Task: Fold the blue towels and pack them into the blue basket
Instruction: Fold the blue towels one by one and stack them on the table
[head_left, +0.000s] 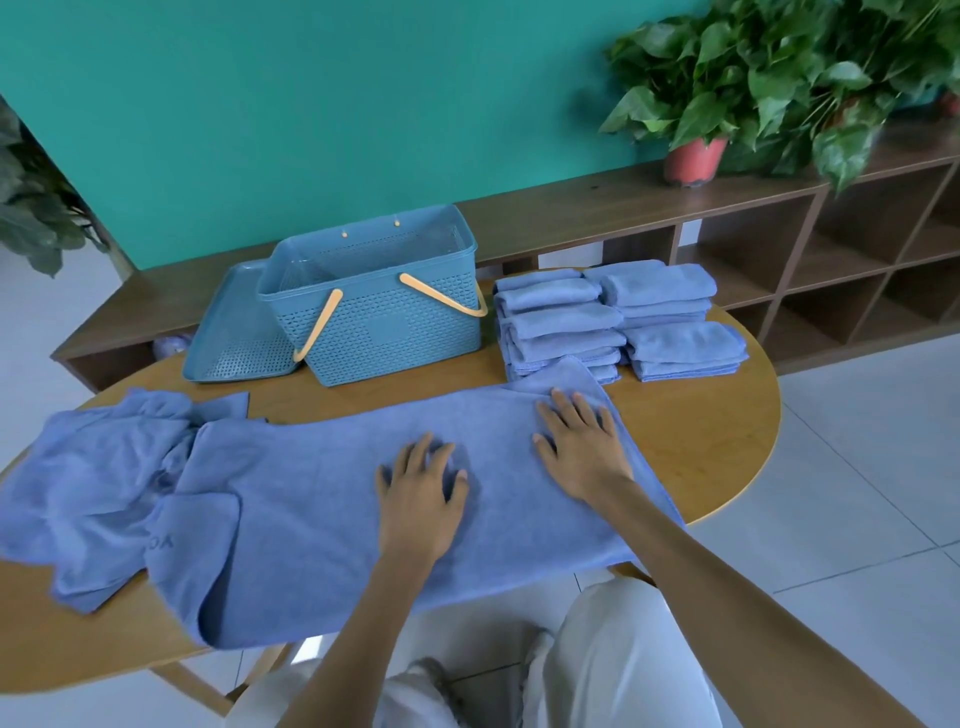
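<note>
Left hand: the left hand (418, 493) is lying palm down on the spread towel (311, 483), fingers straight and slightly spread, pointing toward 12 o'clock; it is pressing the cloth and gripping nothing.
Right hand: the right hand (582, 447) is resting flat on the same towel at 3 o'clock from the left hand, fingers extended and fanned apart, fingertips lying just short of the towel's far corner.
Spread towel: it is stretching across the near part of the wooden table (701, 441), its long side running from 9 to 3 o'clock, and its near edge is hanging over the table rim toward 6 o'clock.
Loose towels: a rumpled heap of unfolded towels (98, 478) is lying at 9 o'clock of the hands, overlapping the spread towel's left end.
Folded towels: two stacks of folded towels (613, 322) are sitting at 1 o'clock of the hands, the spread towel's far corner touching the nearer stack.
Basket: the blue basket (384, 306) is standing upright at 11 o'clock of the hands, its orange handles (441, 296) folded down outside; no towels are showing inside it.
Lid: a blue lid (234, 332) is lying beside the basket at its 9 o'clock, partly tucked behind it.
Background: a potted plant (753, 83) is standing on a low wooden shelf (779, 244) at 1 o'clock, against a teal wall.
</note>
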